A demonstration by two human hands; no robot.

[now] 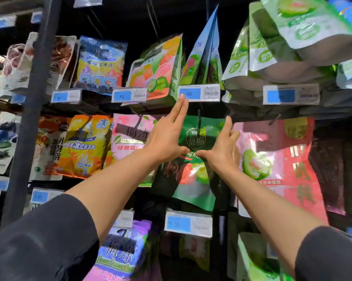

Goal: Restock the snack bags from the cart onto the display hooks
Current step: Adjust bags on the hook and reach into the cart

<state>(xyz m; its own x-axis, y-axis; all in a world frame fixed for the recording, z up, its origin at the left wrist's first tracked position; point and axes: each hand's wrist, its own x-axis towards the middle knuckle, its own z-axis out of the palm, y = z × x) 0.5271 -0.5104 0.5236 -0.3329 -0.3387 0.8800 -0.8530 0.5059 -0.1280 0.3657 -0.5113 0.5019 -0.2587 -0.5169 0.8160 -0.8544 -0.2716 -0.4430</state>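
Left hand [167, 138]: spread flat, fingers straight, pressed on the upper left of the green snack bag [193, 159]; fingertips just under a price tag [199, 93].
Right hand [221, 151]: spread too, thumb against the bag's face, fingers over its right edge.
Bag: hung between both hands on a dark display hook [199, 118].
Likely reason: steadied and squared on the peg.
Surroundings: crowded dark rack; pink bag [282, 159] beside the right hand, yellow bag [86, 145] beyond the left.
Cart: not seen.
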